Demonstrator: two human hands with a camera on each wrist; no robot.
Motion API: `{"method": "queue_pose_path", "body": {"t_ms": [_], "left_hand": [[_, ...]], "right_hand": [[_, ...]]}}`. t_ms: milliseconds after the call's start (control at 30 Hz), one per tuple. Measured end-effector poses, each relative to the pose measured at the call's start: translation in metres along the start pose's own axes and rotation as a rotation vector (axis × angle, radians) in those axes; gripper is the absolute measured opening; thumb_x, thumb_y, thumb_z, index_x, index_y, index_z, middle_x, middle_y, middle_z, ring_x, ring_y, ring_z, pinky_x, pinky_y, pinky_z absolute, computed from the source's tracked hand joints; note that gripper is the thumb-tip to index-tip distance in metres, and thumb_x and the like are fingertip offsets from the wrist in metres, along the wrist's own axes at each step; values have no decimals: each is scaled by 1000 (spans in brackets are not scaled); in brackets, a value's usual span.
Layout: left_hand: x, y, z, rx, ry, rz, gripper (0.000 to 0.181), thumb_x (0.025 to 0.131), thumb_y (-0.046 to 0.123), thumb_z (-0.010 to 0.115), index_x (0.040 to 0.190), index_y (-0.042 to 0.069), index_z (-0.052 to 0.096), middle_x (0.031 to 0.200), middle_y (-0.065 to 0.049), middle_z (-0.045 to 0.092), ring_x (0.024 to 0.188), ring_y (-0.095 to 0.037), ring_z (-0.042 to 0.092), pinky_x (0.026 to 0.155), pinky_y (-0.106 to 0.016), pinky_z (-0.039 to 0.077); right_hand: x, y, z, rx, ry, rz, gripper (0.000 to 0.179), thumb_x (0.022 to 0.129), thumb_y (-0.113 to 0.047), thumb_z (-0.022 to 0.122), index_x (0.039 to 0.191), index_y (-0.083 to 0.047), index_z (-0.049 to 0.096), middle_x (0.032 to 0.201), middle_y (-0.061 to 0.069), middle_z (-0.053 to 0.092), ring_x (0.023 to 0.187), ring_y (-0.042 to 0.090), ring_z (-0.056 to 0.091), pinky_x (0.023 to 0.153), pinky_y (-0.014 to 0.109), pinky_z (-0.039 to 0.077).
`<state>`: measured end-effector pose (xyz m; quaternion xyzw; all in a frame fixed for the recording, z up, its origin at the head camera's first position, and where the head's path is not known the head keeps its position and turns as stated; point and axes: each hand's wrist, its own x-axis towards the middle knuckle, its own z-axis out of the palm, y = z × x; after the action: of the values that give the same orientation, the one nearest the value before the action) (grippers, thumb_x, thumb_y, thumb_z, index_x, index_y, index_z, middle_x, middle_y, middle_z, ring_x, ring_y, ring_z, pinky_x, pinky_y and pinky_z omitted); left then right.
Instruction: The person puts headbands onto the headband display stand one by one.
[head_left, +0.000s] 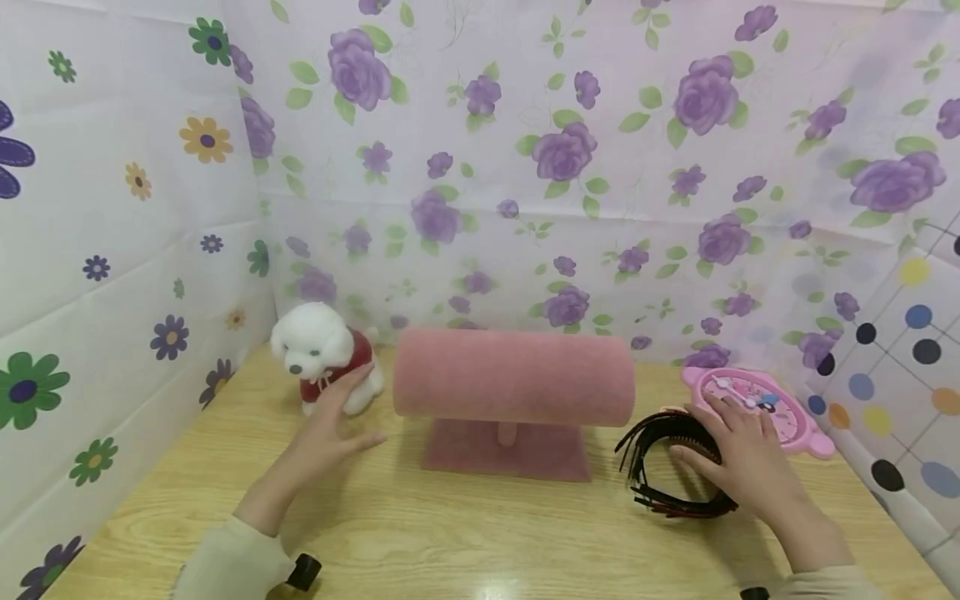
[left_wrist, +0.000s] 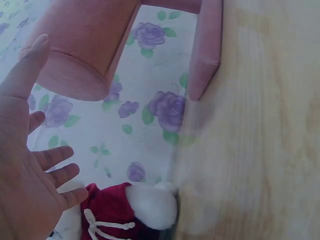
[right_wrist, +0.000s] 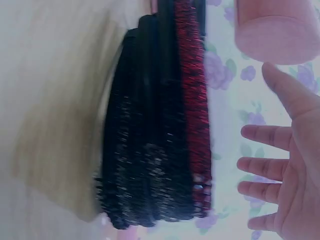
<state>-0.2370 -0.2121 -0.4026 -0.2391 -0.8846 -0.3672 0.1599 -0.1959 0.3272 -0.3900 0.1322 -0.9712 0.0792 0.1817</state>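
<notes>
Headbands (right_wrist: pixel 155 125) directly on the wooden table (head_left: pixel 465 533)

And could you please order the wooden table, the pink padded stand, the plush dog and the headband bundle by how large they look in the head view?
1. Wooden table
2. Pink padded stand
3. Plush dog and headband bundle: too alike in size to rank.
</notes>
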Motion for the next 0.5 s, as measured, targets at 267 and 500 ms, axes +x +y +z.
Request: {"method": "queue_pose_path", "body": {"t_ms": [267,500], "left_hand": [[12,10,-9,-71,25,7,96,73,15,82,152,16,27,154,-18,31,138,-43,29,108,-70,26],[24,17,-11,-84,53,65,98,71,17,84,152,22,29,156,-15,29,141,-41,27,111,-67,24]], "right_hand": [[1,-3,-18,42,-8,-45,60,87,-38,68,133,-3,53,134,29,50,118,52,48,93,66,41],[1,-2,-33,32,-28,-63,57,88,-35,68,129,0,56,130,28,54,115,52,51,92,66,42]]}}
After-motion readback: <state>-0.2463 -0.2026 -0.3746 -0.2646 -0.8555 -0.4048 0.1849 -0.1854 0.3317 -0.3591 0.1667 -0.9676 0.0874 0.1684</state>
